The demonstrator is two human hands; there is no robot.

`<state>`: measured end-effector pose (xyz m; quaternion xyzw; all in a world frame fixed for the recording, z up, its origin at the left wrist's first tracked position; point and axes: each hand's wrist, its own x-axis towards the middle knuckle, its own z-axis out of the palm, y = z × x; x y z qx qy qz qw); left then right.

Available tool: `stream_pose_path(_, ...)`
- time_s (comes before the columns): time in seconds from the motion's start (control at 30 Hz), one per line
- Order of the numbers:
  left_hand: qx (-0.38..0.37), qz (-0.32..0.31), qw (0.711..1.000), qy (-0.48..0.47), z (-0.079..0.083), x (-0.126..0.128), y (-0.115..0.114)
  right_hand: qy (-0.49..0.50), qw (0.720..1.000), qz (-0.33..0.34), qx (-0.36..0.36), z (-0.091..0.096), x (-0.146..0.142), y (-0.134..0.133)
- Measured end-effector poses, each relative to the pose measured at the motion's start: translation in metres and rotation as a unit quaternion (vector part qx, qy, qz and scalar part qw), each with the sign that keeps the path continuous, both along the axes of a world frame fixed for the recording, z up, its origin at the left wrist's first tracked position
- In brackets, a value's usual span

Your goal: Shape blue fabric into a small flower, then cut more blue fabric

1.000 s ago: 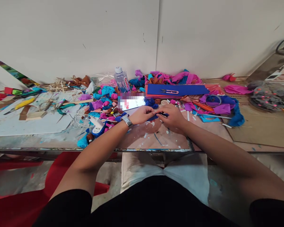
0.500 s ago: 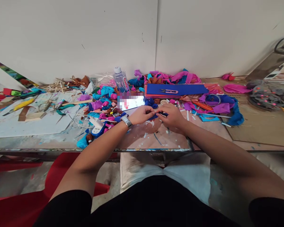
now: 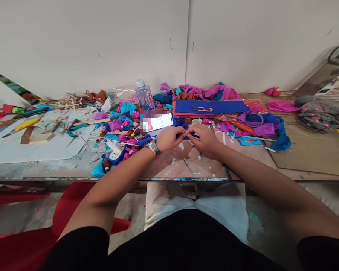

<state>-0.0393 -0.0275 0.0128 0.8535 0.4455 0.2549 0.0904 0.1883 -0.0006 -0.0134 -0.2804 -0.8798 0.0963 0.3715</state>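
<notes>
Over the near middle of the table, my left hand (image 3: 170, 139) and my right hand (image 3: 203, 139) meet fingertip to fingertip. Both pinch a small piece of dark blue crepe paper (image 3: 187, 137), mostly hidden by the fingers. Just beyond my left hand lies a lit phone (image 3: 162, 122), partly blurred out. Behind my right hand is a small pale roll (image 3: 196, 122). Farther back, pink-handled thread snips (image 3: 202, 109) rest on a stack of folded blue paper (image 3: 228, 106).
Crumpled crepe paper surrounds a water bottle (image 3: 143, 94). A power strip (image 3: 116, 154) with cables sits left of my forearm. At far left lie a yellow utility knife (image 3: 27, 123) and green-handled pliers (image 3: 73, 131). A tape roll (image 3: 254, 119) and cardboard (image 3: 313, 150) are to the right.
My left wrist has turned and dropped slightly, and its fingers are more upright. Less of the blue paper shows between my fingertips. My right hand has hardly moved.
</notes>
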Motion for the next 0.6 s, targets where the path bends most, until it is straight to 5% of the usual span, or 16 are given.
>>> stream_pose_path(0.6,0.066,-0.018,0.996,0.062,-0.0038,0.0,0.0001,-0.001,0.998,0.016,-0.059,0.0023,-0.0022,0.0009)
